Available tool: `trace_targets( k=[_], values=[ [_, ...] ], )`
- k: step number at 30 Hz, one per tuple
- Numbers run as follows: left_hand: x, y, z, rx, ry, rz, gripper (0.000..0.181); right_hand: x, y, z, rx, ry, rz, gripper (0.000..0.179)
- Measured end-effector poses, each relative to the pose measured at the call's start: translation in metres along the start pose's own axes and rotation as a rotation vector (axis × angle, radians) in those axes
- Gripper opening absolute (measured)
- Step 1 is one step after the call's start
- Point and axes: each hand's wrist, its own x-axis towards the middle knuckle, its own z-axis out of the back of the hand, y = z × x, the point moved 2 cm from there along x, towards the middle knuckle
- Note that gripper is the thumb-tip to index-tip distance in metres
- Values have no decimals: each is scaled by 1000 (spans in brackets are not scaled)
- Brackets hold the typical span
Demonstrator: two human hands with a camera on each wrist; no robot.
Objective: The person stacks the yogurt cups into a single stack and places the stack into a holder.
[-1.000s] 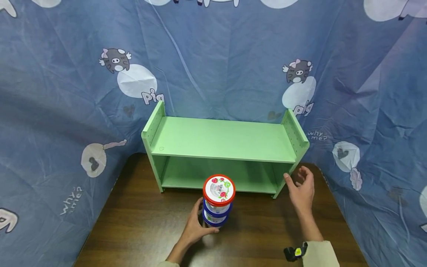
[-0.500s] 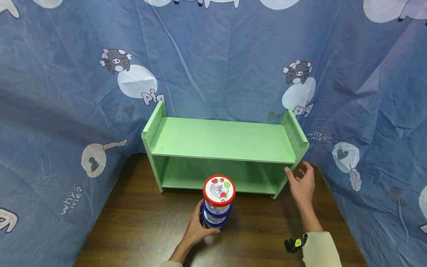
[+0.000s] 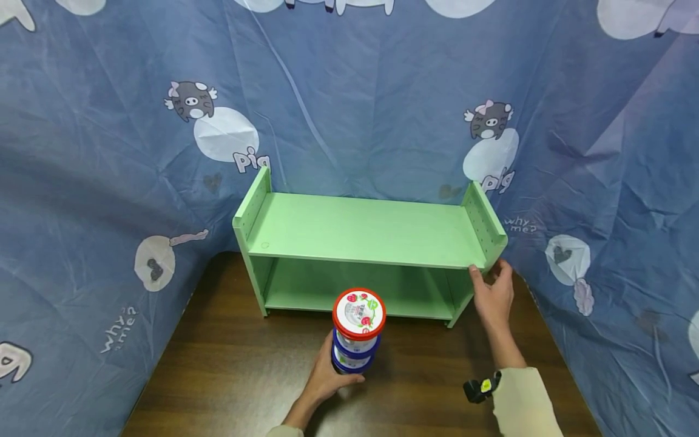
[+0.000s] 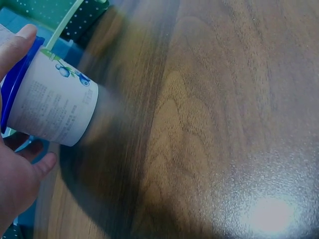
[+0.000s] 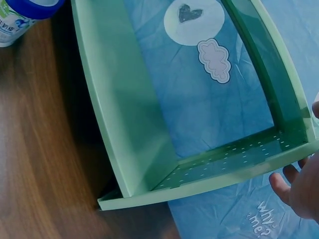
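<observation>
A stack of round white tubs stands in front of the shelf, with a red-rimmed, strawberry-printed lid on top and blue rims below. My left hand grips the lower part of the stack from the left. In the left wrist view, the lowest visible tub bears small print and blueberries; whether its base touches the table is unclear. At the right, my right hand holds the side panel of the green shelf, thumb at the front edge and fingers curled along the outer face.
The two-level shelf has raised side panels and stands at the back of a brown wooden table. A blue pig-print cloth hangs behind and around the table. Green dotted material shows in the left wrist view's corner.
My right hand has moved up and inward until its thumb meets the shelf's front edge. The left hand and the tubs have stayed nearly still.
</observation>
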Motion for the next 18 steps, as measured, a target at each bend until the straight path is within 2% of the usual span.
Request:
trace_targets(
  k=[9,18],
  values=[
    [0,1,-2,21,-1,19,123,6,-1,-3,-48,-34,33,54],
    [1,3,-4,19,-12,17,119,9,-2,-5,-65,-126,49,42]
  ],
)
